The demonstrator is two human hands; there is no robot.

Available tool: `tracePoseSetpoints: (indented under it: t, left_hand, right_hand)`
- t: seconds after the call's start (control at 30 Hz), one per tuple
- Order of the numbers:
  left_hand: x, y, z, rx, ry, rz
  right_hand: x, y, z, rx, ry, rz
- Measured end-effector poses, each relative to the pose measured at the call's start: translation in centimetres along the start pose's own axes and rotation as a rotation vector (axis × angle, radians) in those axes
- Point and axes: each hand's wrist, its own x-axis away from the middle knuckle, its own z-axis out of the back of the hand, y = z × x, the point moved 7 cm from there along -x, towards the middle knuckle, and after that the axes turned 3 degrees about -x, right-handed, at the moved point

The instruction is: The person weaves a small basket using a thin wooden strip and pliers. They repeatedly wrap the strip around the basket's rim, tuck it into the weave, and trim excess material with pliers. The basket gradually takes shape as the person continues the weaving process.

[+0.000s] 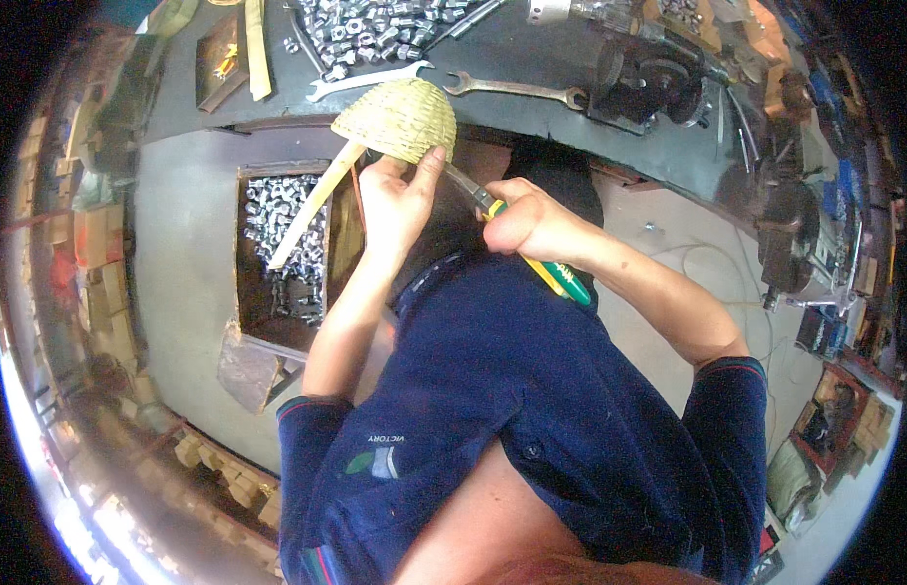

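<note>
Even, fairly bright daylight fills the centre, with soft shadows; white glare burns along the near-left rim; strong fisheye bending curves the far workbench (531, 107); the right and left margins smear into blur and darkness.

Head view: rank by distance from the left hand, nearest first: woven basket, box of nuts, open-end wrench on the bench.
From the left hand:
1. Woven basket: touching, thumb and fingers on its rim, just above the hand.
2. Box of nuts: beside the hand, to its left, below the bench.
3. Open-end wrench: farthest, on the bench top beyond the basket, up and right.
</note>
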Motion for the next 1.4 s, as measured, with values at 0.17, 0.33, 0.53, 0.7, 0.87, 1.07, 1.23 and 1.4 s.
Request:
tracePoseSetpoints:
  t: [0.17, 0.33, 0.53, 0.7, 0.87, 1.07, 1.23, 1.4]
  left_hand:
    - [-0.1, -0.5, 0.2, 0.039, -0.014, 0.125]
    - [-0.4, 0.2, -0.4, -0.093, 0.096, 0.151]
    - [0.0, -2.1, -1.1, 0.080, 0.160, 0.075]
    - [0.0, -1.2, -1.6, 0.195, 0.202, 0.040]
    - [0.1, -1.5, -1.7, 0.128, 0.160, 0.078]
    - [0.0, -1.7, -2.1, 0.233, 0.145, 0.100]
    - [-0.6, -1.9, -1.6, 0.152, 0.079, 0.176]
    - [-0.8, -2.0, -2.7, 0.299, -0.109, 0.280]
  right_hand:
    - [0.6, -0.3, -0.7, -0.096, -0.048, -0.160]
    - [0.4, 0.1, -0.7, -0.018, 0.025, -0.038]
    - [1.4, -0.8, -0.7, 0.072, 0.081, -0.108]
    - [2.0, -1.4, -0.7, 0.123, 0.132, -0.104]
    - [2.3, -1.5, -0.8, 0.202, 0.175, -0.062]
    - [2.5, -1.5, -1.0, 0.292, 0.178, -0.043]
    - [2.2, -1.3, -0.6, 0.330, 0.236, 0.052]
    - [1.3, 1.8, 0.5, -0.379, -0.107, -0.007]
